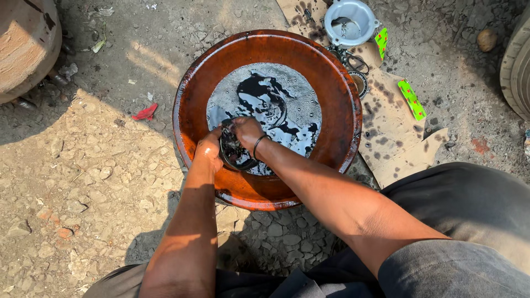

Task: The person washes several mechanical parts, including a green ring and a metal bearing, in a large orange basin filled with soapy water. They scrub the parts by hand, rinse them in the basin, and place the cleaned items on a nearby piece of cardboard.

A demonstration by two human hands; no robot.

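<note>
A wide rusty-orange metal basin [331,88] sits on the stony ground and holds dark, foamy liquid [265,99]. Both hands meet at its near side around a black, greasy ring-shaped part [233,153]. My left hand [208,148] grips the part's left edge. From the right, my right hand [247,131], with a dark band at the wrist, closes over its top. The part is half in the liquid and largely hidden by the fingers.
Oil-stained cardboard [389,121] lies right of the basin with a grey round housing [349,22], metal rings [356,69] and green strips [412,99]. A rusty drum [25,44] stands at far left, a ribbed wheel part [519,60] at far right. A red scrap [146,112] lies on the gravel.
</note>
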